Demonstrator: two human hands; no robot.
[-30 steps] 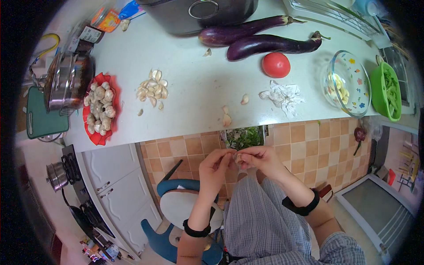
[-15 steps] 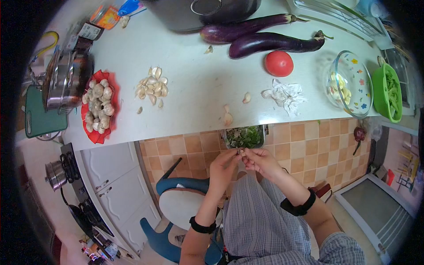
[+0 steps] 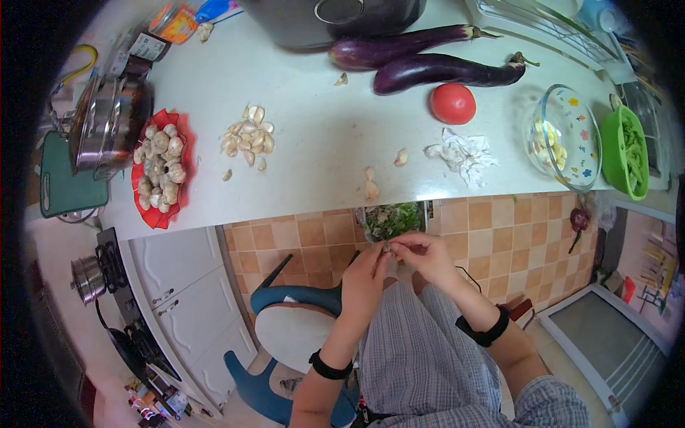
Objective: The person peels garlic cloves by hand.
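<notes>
At the far left a green board (image 3: 71,175) stands beside a steel pot (image 3: 107,128) at the table's (image 3: 307,128) end. Just right of the pot, a red plate (image 3: 160,219) with a wavy rim holds a heap of garlic bulbs (image 3: 171,148). Next comes a pile of cloves (image 3: 247,134), with two stray cloves just below it. Below the table, a stool (image 3: 292,335) stands to the left of the person's left arm.

The left hand (image 3: 362,282) has its thumb and fingertips pressed together on a small bit (image 3: 387,248), too small to make out and partly hidden. This bit is between the two hands, in front of the table's near edge and close to a bin (image 3: 392,220) of leafy scraps. The right hand (image 3: 428,258) pinches it from the other side.

On the table above the hands lie more loose cloves, then two eggplants (image 3: 449,73), a tomato (image 3: 453,104) and a crumpled tissue (image 3: 462,155). Farther right, a glass bowl (image 3: 573,135) contains pale pieces, beside a green basket (image 3: 635,182) of green vegetables.
</notes>
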